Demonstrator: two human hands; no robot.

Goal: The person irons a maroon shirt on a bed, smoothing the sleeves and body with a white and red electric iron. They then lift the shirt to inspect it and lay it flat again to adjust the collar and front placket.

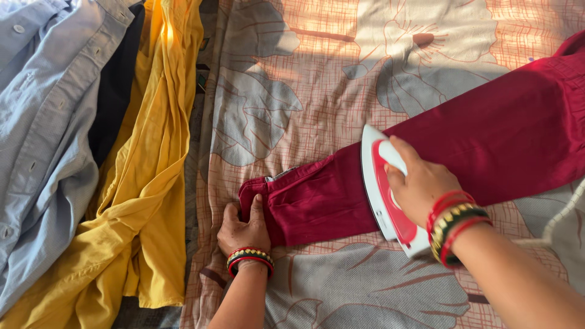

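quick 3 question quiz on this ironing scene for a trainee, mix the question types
1. True or false: the right hand grips the white and red electric iron.
2. Which garment does the left hand press flat? A the dark red cotton garment B the mustard yellow cloth C the light blue buttoned shirt
3. Fill in: the garment lies on a ___-patterned sheet.

Key: 1 true; 2 A; 3 floral
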